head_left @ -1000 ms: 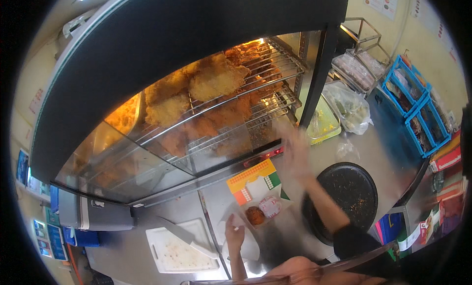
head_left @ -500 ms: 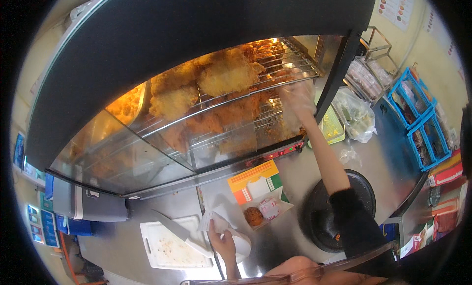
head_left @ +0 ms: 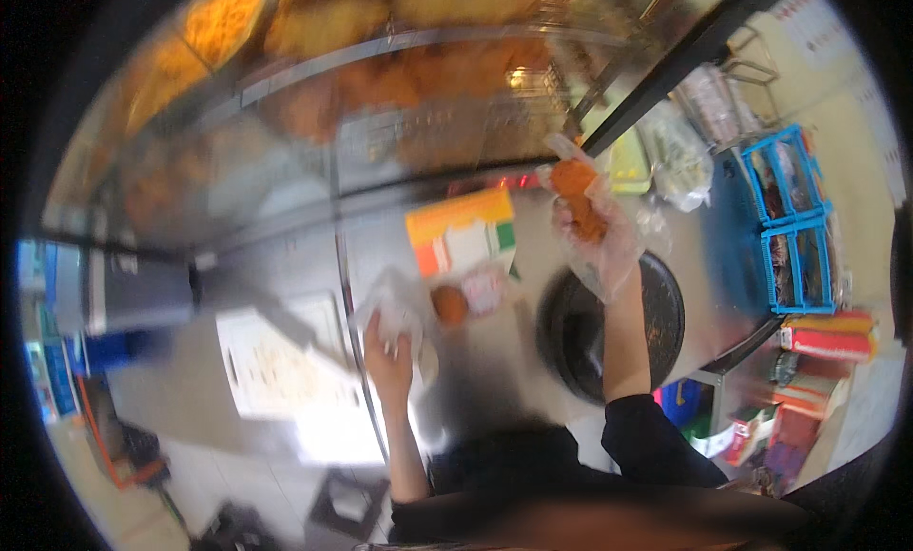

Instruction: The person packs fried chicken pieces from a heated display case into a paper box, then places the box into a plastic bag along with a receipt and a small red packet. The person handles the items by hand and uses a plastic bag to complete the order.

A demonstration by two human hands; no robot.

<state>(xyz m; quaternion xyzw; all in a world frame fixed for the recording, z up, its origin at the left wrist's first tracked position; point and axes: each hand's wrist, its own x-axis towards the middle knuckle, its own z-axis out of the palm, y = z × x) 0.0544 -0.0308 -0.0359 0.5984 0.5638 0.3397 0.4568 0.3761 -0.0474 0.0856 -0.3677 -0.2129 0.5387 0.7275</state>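
My right hand [head_left: 609,247], in a clear plastic glove, is closed round an orange-brown piece of fried chicken [head_left: 576,194] in front of the display cabinet [head_left: 418,185]. White paper [head_left: 392,304], perhaps a wrapper or bag, is held in my left hand [head_left: 388,356], fingers curled at its near side. Just right of that paper, an open takeaway box [head_left: 460,232] with an orange, white and green lid holds a round brown fried item [head_left: 449,306] and a small white-and-pink wrapped bundle [head_left: 483,290]. Motion blurs much of the picture.
A white cutting board [head_left: 285,356] with a knife [head_left: 285,318] across it lies left. Under my right forearm sits a round black pan [head_left: 571,332]. Farther right are a filled plastic bag [head_left: 677,156], a green tray [head_left: 628,161] and blue baskets [head_left: 797,266]. Fried food fills the cabinet.
My right hand has come out of the cabinet toward me, now with a piece of fried chicken in it. My left hand still has the white paper. The whole view has shifted.
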